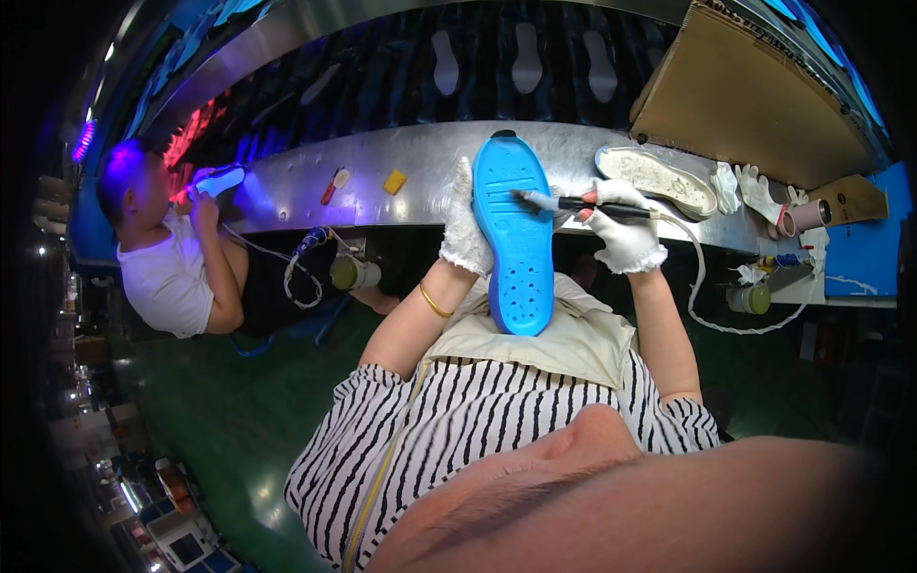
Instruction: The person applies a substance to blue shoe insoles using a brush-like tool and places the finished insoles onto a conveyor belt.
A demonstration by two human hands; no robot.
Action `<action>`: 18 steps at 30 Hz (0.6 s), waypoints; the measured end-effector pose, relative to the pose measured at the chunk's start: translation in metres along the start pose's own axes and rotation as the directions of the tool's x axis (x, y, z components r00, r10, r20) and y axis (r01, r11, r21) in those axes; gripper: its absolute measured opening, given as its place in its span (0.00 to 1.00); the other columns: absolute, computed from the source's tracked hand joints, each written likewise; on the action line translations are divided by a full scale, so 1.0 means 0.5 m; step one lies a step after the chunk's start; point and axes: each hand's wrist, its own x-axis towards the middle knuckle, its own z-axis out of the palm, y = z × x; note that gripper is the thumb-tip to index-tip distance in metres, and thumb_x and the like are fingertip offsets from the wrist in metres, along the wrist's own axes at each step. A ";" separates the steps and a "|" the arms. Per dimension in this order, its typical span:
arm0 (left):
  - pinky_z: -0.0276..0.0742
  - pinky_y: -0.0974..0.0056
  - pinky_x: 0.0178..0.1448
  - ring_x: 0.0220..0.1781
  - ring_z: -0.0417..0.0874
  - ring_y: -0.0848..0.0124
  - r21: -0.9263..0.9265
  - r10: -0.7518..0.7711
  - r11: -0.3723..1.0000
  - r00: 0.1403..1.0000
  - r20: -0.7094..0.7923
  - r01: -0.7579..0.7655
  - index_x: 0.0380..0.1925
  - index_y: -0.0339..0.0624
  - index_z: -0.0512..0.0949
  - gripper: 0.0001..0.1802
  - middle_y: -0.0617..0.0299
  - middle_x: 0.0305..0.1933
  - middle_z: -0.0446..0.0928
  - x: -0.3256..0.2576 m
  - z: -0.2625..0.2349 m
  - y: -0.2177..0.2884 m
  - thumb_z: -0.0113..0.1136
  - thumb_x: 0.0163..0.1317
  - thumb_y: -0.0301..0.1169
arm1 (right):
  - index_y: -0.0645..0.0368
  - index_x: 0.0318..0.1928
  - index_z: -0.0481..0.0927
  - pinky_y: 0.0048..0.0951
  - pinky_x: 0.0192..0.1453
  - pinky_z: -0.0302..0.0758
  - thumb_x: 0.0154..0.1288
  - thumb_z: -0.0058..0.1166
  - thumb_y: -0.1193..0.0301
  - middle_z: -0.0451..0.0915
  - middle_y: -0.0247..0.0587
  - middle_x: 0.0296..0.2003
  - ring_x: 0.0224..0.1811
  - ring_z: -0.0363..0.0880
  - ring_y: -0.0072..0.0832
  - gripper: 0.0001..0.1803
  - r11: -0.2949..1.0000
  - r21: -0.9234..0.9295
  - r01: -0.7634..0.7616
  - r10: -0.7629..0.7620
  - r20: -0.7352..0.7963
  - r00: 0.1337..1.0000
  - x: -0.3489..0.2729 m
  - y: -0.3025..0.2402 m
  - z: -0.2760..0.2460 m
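A blue shoe sole (516,234) stands lengthwise in front of me, its inner face with grooves and small holes toward me. My left hand (465,222), in a white knit glove, grips the sole along its left edge. My right hand (621,224) wears a white glove with bare fingertips and is closed around a brush (573,203) with a dark handle. The bristles touch the sole's upper half, near the grooves. From the handle's end a pale hose (695,250) loops down to the right.
On the metal bench (401,148) lie a white sole (659,180), a yellow sponge block (394,181), a red-handled brush (334,184) and spare gloves (759,194). A cardboard box (755,95) stands at right. Soles ride the dark conveyor (382,72) behind. A co-worker (177,248) sits at left.
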 end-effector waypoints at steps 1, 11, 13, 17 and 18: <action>0.69 0.42 0.63 0.60 0.70 0.45 -0.055 -0.034 0.998 0.999 0.026 0.035 0.63 0.36 0.60 0.52 0.38 0.60 0.65 -0.003 -0.001 0.002 0.36 0.56 0.73 | 0.63 0.38 0.79 0.22 0.43 0.78 0.53 0.60 0.85 0.79 0.38 0.34 0.39 0.80 0.22 0.11 0.987 -0.092 0.135 -0.136 -0.005 0.991 0.004 -0.003 -0.005; 0.66 0.41 0.65 0.59 0.71 0.41 0.071 0.144 0.988 0.988 -0.060 -0.140 0.61 0.31 0.61 0.52 0.34 0.60 0.65 0.007 -0.021 0.021 0.37 0.57 0.71 | 0.59 0.34 0.78 0.26 0.46 0.77 0.50 0.63 0.85 0.78 0.38 0.37 0.41 0.79 0.26 0.12 0.983 -0.003 0.185 -0.185 -0.008 0.983 -0.006 -0.028 0.019; 0.74 0.49 0.57 0.52 0.76 0.53 0.080 0.160 0.985 0.982 -0.099 -0.152 0.59 0.37 0.65 0.47 0.45 0.54 0.71 0.007 -0.012 0.021 0.37 0.58 0.70 | 0.61 0.35 0.78 0.25 0.46 0.78 0.53 0.63 0.82 0.79 0.39 0.38 0.38 0.79 0.24 0.09 0.990 0.131 -0.061 0.053 0.060 0.997 -0.017 -0.036 0.032; 0.79 0.54 0.53 0.49 0.78 0.59 0.039 0.137 0.990 0.986 -0.097 -0.133 0.57 0.40 0.68 0.43 0.50 0.51 0.75 0.005 -0.005 0.018 0.39 0.60 0.68 | 0.62 0.37 0.79 0.25 0.45 0.78 0.54 0.62 0.82 0.81 0.41 0.38 0.38 0.80 0.22 0.09 0.926 0.203 -0.317 0.310 0.067 0.948 -0.008 -0.031 0.045; 0.79 0.54 0.53 0.49 0.78 0.59 0.023 0.134 0.991 0.986 -0.102 -0.132 0.57 0.40 0.68 0.43 0.50 0.51 0.75 0.003 -0.001 0.019 0.39 0.60 0.68 | 0.63 0.37 0.79 0.25 0.44 0.78 0.54 0.62 0.82 0.81 0.41 0.37 0.38 0.80 0.22 0.09 0.925 0.111 -0.362 0.363 0.016 0.932 -0.002 -0.042 0.046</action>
